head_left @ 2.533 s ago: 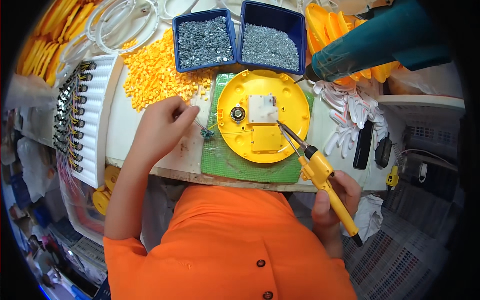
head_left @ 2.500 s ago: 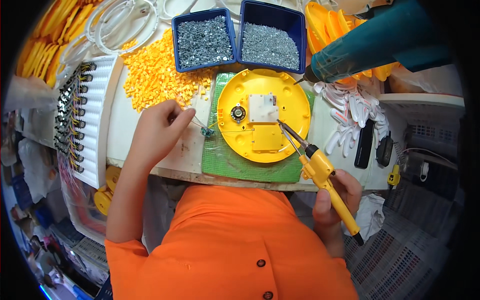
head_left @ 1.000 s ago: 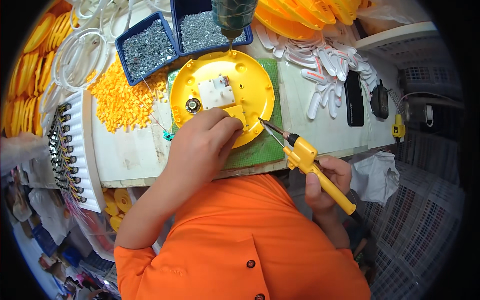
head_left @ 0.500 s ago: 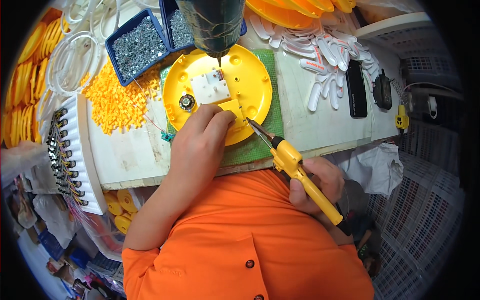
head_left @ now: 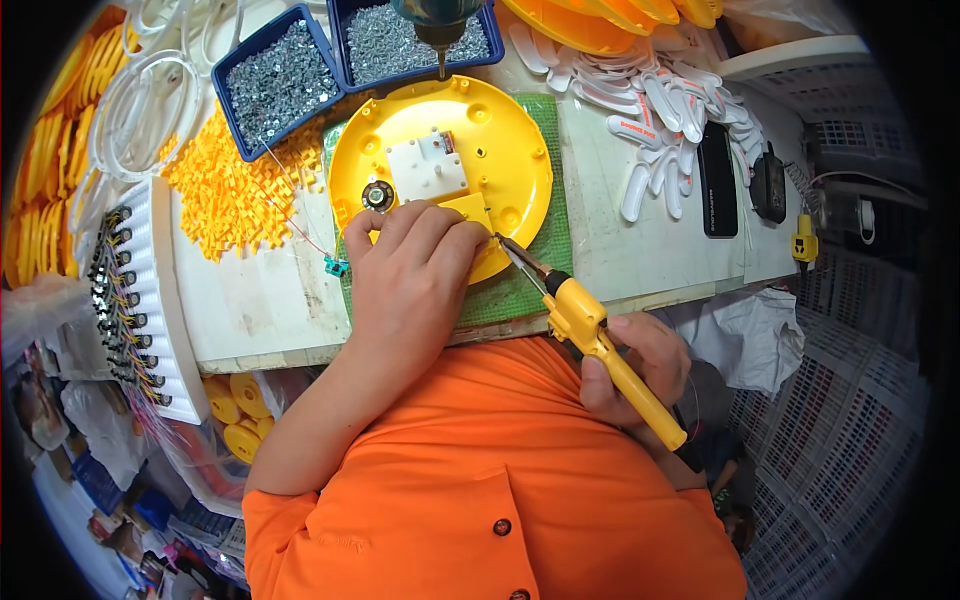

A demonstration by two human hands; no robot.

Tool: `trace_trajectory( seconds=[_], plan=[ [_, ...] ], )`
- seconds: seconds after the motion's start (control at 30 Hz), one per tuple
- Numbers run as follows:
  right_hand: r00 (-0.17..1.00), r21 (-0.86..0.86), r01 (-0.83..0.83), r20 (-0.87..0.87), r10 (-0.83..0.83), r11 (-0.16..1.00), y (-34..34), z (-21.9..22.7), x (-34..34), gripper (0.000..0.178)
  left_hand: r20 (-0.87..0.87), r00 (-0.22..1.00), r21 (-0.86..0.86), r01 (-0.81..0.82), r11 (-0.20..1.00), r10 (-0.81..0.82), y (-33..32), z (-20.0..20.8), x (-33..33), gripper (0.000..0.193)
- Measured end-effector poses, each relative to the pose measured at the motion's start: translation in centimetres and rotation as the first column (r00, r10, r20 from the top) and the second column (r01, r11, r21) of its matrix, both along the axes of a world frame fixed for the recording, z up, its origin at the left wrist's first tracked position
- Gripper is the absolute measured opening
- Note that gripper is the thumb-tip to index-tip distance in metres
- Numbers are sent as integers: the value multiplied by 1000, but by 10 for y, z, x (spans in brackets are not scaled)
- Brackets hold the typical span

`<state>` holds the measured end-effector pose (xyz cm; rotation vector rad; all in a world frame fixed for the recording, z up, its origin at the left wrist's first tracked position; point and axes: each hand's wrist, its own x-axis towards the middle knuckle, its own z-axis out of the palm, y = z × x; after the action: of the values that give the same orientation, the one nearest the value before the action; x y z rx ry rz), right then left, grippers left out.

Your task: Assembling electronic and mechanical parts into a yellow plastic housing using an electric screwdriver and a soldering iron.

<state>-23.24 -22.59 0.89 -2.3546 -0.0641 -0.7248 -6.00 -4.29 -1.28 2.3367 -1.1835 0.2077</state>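
Note:
A round yellow plastic housing (head_left: 515,150) lies open side up on a green mat (head_left: 555,215) in front of me. Inside it sit a white gearbox-like block (head_left: 425,172), a small round speaker (head_left: 378,196) and a rectangular yellow part (head_left: 467,207). My left hand (head_left: 410,270) rests over the housing's near left side, fingers bent and closed down on it; the fingertips' contact is partly hidden. My right hand (head_left: 645,365) grips a yellow soldering gun (head_left: 610,365) with a solder feed tube. Its tip meets the housing beside the rectangular part, near my left fingers.
A power screwdriver (head_left: 440,30) hangs over the far rim. Blue bins (head_left: 280,85) of screws, yellow small pieces (head_left: 225,195) and a foam tray (head_left: 165,290) of wired parts stand left. White strips (head_left: 660,110) and a black phone (head_left: 717,180) lie right.
The housing has shifted slightly away and right. My left fingers have spread farther across its near left side. The hanging screwdriver has moved up, and the soldering gun has barely moved.

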Motion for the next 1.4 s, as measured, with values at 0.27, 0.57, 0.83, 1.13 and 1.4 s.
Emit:
trace_trajectory(
  seconds=[0.27,0.57,0.83,1.13,1.4],
  plan=[
    [1000,11,-1,2,1,1000,-1,0,0,42,30,1000,17,7,1000,-7,-2,2,0,10],
    [982,163,181,-91,-168,970,-3,-9,-22,58,43,999,0,1,1000,-1,-2,1,1,16],
    [994,655,54,33,-100,754,-1,-15,40,50,31,999,30,17,999,-18,-1,2,2,13],
    [980,-1,195,-41,-195,981,0,-42,92,57,42,999,49,20,999,-22,0,3,0,12],
    [978,-52,204,-22,-205,978,5,-47,96,61,69,997,43,34,998,-37,4,12,9,15]
  ],
)
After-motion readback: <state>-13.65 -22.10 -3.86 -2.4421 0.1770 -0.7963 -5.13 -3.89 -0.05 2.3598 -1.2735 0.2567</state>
